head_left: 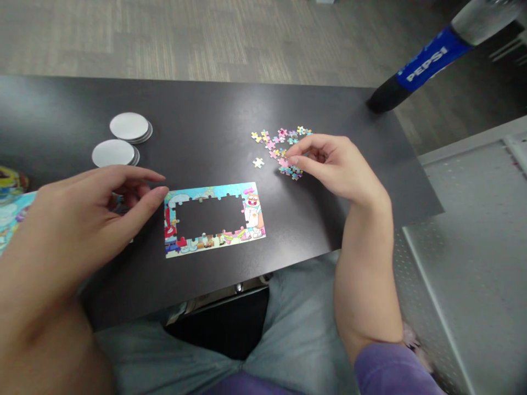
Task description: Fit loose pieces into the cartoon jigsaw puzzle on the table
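Observation:
A rectangular frame of joined jigsaw pieces [254, 219] with cartoon figures lies on the dark table, its middle showing bare tabletop. To its right is a loose cluster of small coloured jigsaw pieces [270, 145]. My right hand [329, 159] reaches into that cluster, thumb and forefinger pinched at a jigsaw piece; the fingertips partly cover it. One pale piece [258, 163] sits apart, left of the cluster. Just left of the frame hovers my left hand [102, 211], thumb and forefinger apart with nothing between them.
Two stacks of white round discs [129, 126] stand at the left. A colourful printed sheet [12, 216] and a yellow-and-blue item [12, 181] are at the far left edge. A Pepsi bottle [428, 60] stands at the table's [197, 120] far right corner.

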Action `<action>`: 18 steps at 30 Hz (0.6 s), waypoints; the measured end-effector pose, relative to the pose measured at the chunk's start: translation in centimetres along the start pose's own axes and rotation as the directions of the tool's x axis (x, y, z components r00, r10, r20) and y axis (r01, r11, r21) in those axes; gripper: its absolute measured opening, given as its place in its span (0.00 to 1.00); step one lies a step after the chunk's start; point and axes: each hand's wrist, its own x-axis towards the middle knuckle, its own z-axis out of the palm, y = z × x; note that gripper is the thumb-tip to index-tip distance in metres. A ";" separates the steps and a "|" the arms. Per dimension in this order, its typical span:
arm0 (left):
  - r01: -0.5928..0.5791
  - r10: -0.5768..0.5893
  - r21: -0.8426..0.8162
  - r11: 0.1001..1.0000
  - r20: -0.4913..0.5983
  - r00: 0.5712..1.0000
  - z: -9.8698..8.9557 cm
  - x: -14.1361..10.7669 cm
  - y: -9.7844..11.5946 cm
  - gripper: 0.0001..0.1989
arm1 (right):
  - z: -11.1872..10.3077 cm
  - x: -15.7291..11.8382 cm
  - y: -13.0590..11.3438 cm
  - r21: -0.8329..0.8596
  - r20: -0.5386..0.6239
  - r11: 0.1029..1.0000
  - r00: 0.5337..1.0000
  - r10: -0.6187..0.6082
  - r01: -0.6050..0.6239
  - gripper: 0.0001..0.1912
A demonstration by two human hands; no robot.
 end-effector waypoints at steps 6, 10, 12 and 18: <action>-0.060 0.059 -0.010 0.998 -0.051 0.997 -0.2 0.0 0.7 0.18 | 0.7 0.1 -0.6 -0.136 0.046 0.991 0.999 -0.002 0.008 0.08; -0.052 0.051 -0.025 0.998 -0.039 0.998 -0.3 0.0 0.8 0.19 | 1.7 0.5 -0.4 -0.363 -0.113 0.932 0.993 -0.036 -0.008 0.04; -0.057 0.057 -0.031 0.998 -0.029 0.998 -0.4 0.1 0.9 0.19 | 2.5 0.7 -0.2 -0.423 -0.118 0.906 0.992 -0.052 -0.003 0.08; -0.004 0.005 -0.071 0.997 0.016 1.000 -0.5 0.7 1.4 0.24 | 3.7 1.5 1.2 -0.463 -0.215 0.885 0.975 -0.061 -0.047 0.21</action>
